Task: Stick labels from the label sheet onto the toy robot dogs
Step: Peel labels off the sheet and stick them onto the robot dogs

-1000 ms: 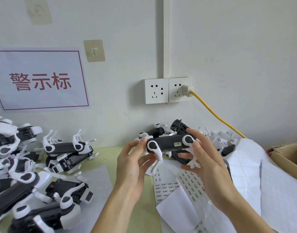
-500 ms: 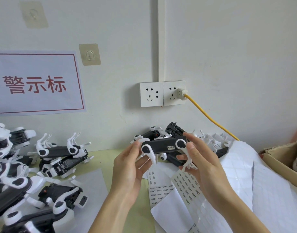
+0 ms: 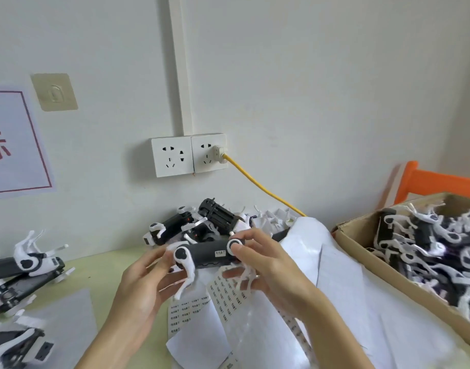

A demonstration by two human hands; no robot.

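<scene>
1. A red-bordered wall sign [image 3: 14,145] is cut off at the left edge.
2. The left hand [image 3: 143,286] and right hand [image 3: 268,265] hold one toy robot dog [image 3: 206,255] above the bench [image 3: 101,267], fingers [image 3: 159,262] grasping its ends.
3. Below lies the label sheet [image 3: 223,291], print illegible.
4. A cardboard box [image 3: 361,251], cropped right, holds jumbled dogs [image 3: 428,243].

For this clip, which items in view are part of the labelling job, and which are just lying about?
Part of the job:
- toy dog held in left hand and right hand, a label on its side
- label sheet
- dogs heaped in the cardboard box
- dogs at the left

Lying about:
- wall socket
- yellow cable
- wall hook
- red-bordered sign
</scene>
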